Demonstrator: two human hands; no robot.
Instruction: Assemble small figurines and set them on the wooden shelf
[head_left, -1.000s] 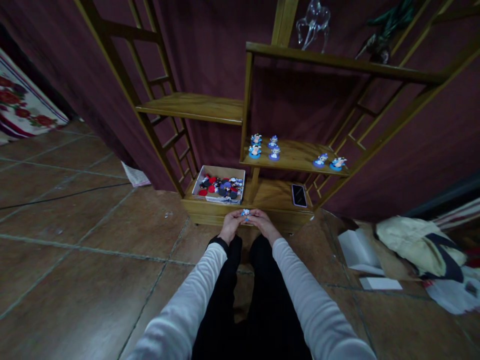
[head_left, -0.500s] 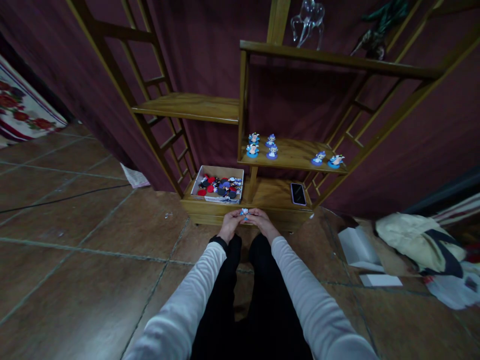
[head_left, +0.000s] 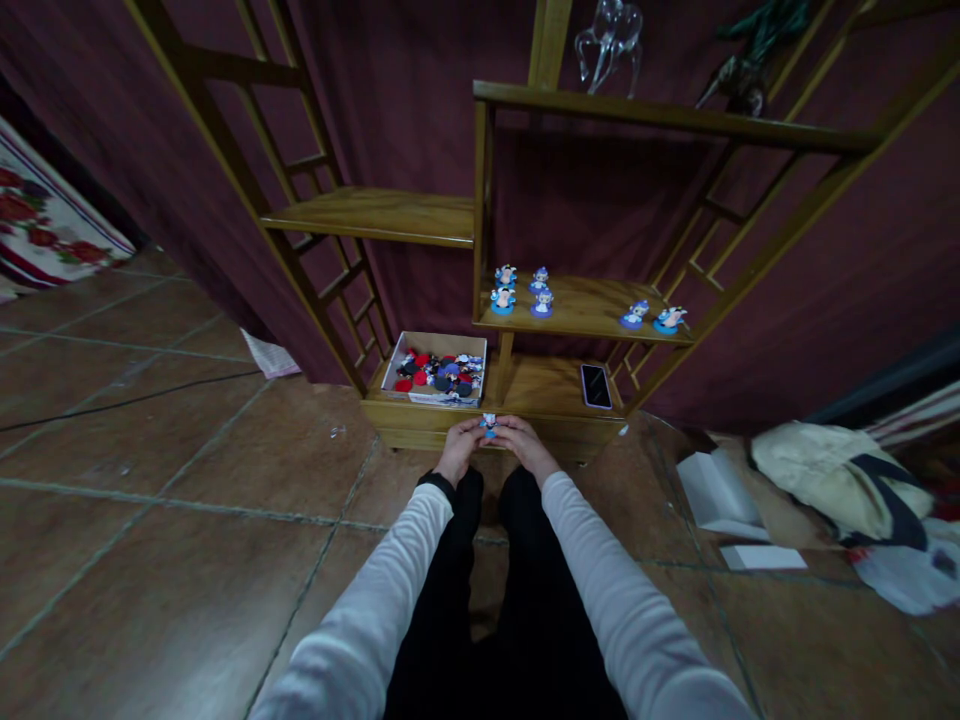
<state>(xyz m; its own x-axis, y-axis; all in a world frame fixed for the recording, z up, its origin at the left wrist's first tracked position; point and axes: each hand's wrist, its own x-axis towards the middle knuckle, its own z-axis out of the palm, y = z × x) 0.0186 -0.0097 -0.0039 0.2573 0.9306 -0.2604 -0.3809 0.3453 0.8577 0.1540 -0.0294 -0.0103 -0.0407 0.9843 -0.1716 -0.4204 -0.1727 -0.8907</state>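
Between my two hands is a small figurine (head_left: pixel 490 425) with a blue base, held upright in front of the cabinet. My left hand (head_left: pixel 459 450) grips it from the left, and my right hand (head_left: pixel 523 443) from the right, fingers closed around its sides. Just beyond my left hand, a cardboard box (head_left: pixel 388 377) holds many figurines with red, black and purple bases. Higher up, on the middle shelf (head_left: pixel 581 305), stand several blue-based figurines (head_left: pixel 502 300) and purple-based figurines (head_left: pixel 542 303), some at the left end and two at the right.
A phone (head_left: pixel 596 386) lies on the lower shelf at the right. Overhead, a glass horse (head_left: pixel 611 45) and a dark green ornament (head_left: pixel 750 70) occupy the top shelf. White box pieces (head_left: pixel 720 497) and a cream bag (head_left: pixel 840 480) are on the floor at the right.
The figurine has turned slightly in my fingers, showing more of its blue base. My hands stay in nearly the same place, and the view has shifted a little.
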